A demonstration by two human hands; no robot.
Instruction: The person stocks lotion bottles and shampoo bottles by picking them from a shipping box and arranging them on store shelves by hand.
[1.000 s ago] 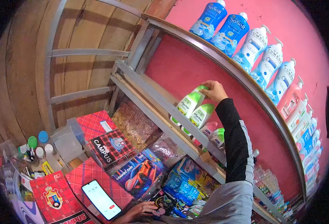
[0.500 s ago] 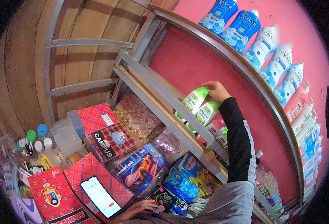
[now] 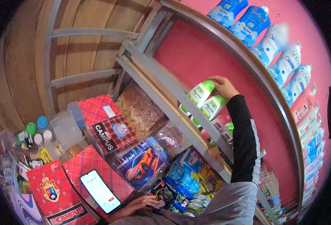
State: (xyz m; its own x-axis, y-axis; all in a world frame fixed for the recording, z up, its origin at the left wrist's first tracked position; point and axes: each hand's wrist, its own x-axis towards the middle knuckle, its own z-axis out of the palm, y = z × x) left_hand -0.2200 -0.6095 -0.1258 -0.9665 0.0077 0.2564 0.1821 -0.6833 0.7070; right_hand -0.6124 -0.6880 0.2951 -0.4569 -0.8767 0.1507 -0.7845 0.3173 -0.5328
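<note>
My right hand (image 3: 224,88) reaches over the shelf rail, its fingers closed around the green cap of a white Marina lotion bottle (image 3: 199,95). A second white-and-green Marina bottle (image 3: 211,108) stands right beside it, just under the hand. Both are behind the metal rail, which crosses their lower parts. Pink and green bottles (image 3: 221,121) sit further along the same shelf. Low in the view, my left hand (image 3: 144,201) lies with fingers stretched out against a dark printed packet (image 3: 164,193). A phone with a lit timer screen (image 3: 99,190) rests to its left.
The metal shelf rail (image 3: 173,84) runs diagonally through the middle. Above it, an upper shelf (image 3: 244,47) carries a row of large bottles (image 3: 251,25). Campus book packs (image 3: 112,137), a drawing book pack (image 3: 143,165) and clear plastic containers (image 3: 66,127) fill the lower left.
The camera view has shifted slightly, so shelf and bottles appear higher and a little to the right. My right hand stays at the same bottle's cap, and my left hand stays by the packets.
</note>
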